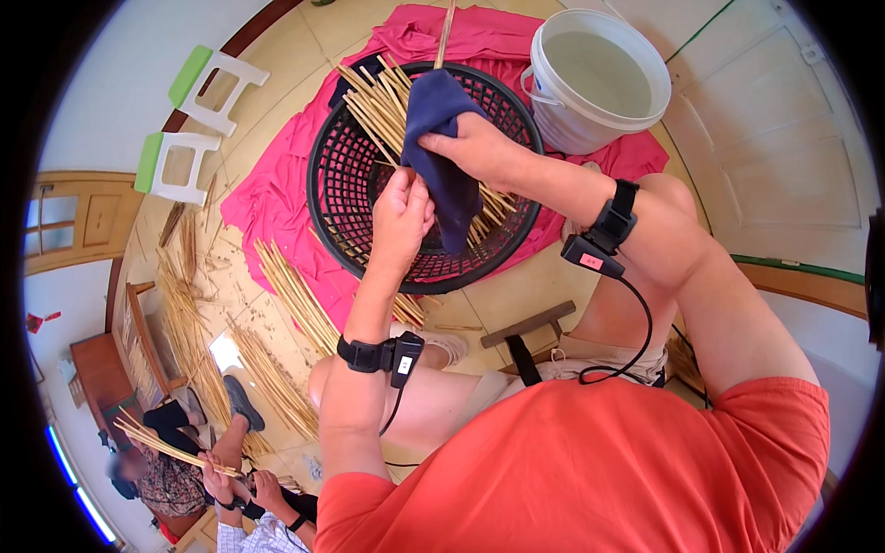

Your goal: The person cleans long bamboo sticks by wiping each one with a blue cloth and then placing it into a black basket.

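A black plastic mesh basket [332,235] stands before me with a bundle of thin straw-coloured stalks [377,104] lying across it. My right hand [477,148] grips a dark blue cloth [442,180] wrapped over the middle of the bundle. Just left of it, my left hand [404,207] has its fingers closed at the cloth's edge, close to a stalk; whether it pinches stalk or cloth is hard to tell. A longer wooden stick or stalk [446,34] rises from the cloth's upper end. More stalk ends show at the cloth's lower right.
A white bucket of water [543,124] stands right of the basket, on pink cloth [276,180]. Stalks [276,380] lie on the tiled floor to the left. Two stools [176,162] are at upper left. People sit at lower left, one person's hand [218,477] holding stalks.
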A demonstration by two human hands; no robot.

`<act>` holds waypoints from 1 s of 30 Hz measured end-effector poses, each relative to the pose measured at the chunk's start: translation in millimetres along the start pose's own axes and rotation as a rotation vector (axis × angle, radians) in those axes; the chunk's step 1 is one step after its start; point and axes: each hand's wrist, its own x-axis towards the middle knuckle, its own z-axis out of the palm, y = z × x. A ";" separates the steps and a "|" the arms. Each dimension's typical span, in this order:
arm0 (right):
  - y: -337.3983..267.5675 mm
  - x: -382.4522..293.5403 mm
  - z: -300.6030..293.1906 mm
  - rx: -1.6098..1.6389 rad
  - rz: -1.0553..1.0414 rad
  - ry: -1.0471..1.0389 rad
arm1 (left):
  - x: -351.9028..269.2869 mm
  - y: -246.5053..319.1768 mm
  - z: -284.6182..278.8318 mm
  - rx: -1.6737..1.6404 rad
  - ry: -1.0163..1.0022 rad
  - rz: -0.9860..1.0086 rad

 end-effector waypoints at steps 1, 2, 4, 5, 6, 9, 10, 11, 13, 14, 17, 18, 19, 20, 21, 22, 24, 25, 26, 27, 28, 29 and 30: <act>-3.8 2.3 -1.7 0.000 -0.013 0.034 | 0.0 -0.7 -1.3 0.083 0.011 0.011; -9.3 7.3 -5.8 0.001 -0.027 0.068 | 0.0 -1.3 -3.3 0.166 0.022 0.021; -21.6 18.6 -19.1 0.012 -0.030 0.140 | -0.1 -1.0 -2.9 0.247 0.022 0.032; -27.1 22.3 -26.1 0.025 -0.052 0.203 | -1.6 -0.6 -1.2 0.245 0.013 0.034; -28.2 29.6 -39.6 0.039 -0.063 0.269 | -0.2 -0.3 3.0 0.243 -0.007 0.038; -35.4 45.0 -57.7 0.186 -0.072 0.374 | -10.7 -5.4 -7.9 0.561 0.033 0.139; -38.2 47.9 -67.1 0.199 -0.124 0.406 | -12.0 -7.0 -8.8 0.622 0.038 0.160; -39.3 50.5 -77.9 0.219 -0.161 0.398 | -14.3 -8.1 -9.4 0.640 0.032 0.177; -47.9 53.5 -90.6 0.253 -0.174 0.477 | -17.1 -9.8 -8.6 0.675 0.014 0.213; -49.7 52.5 -95.4 0.264 -0.162 0.496 | -17.9 -10.0 -7.8 0.668 0.007 0.209; -55.2 47.3 -90.6 0.230 -0.115 0.535 | -22.8 -10.9 -10.3 0.676 0.008 0.198; -53.8 47.4 -90.3 0.165 -0.102 0.551 | -22.9 -11.2 -10.7 0.693 0.008 0.203; -52.3 47.3 -89.8 0.099 -0.089 0.568 | -22.7 -10.7 -10.2 0.709 0.006 0.209; -48.8 46.4 -88.1 0.141 -0.098 0.503 | -22.1 -9.7 -7.6 0.727 0.024 0.235; -40.9 46.5 -83.5 0.185 -0.105 0.435 | -21.9 -6.6 -4.1 0.748 0.045 0.258; -36.5 44.6 -74.7 0.230 -0.112 0.365 | -22.0 -4.6 -2.8 0.769 0.068 0.282; -23.2 37.9 -54.9 0.179 -0.025 0.251 | -18.5 -3.5 -3.2 0.801 0.084 0.288; -19.8 32.1 -43.5 0.132 0.034 0.192 | -15.8 -3.6 -3.7 0.816 0.093 0.291; -14.1 22.9 -31.8 0.081 0.016 0.140 | -11.6 -5.9 -4.6 0.795 0.114 0.322; -9.9 13.2 -16.2 0.030 0.000 0.080 | -8.7 -10.8 -8.2 0.776 0.143 0.350; -2.9 8.4 -11.8 -0.010 0.038 0.017 | -3.4 -11.5 -5.8 0.751 0.157 0.387; 2.1 5.0 -11.1 -0.029 0.049 -0.030 | -0.3 -9.5 -4.0 0.734 0.100 0.358; 0.5 4.8 -9.6 -0.043 0.093 -0.044 | -0.9 -4.5 -5.3 0.722 0.054 0.323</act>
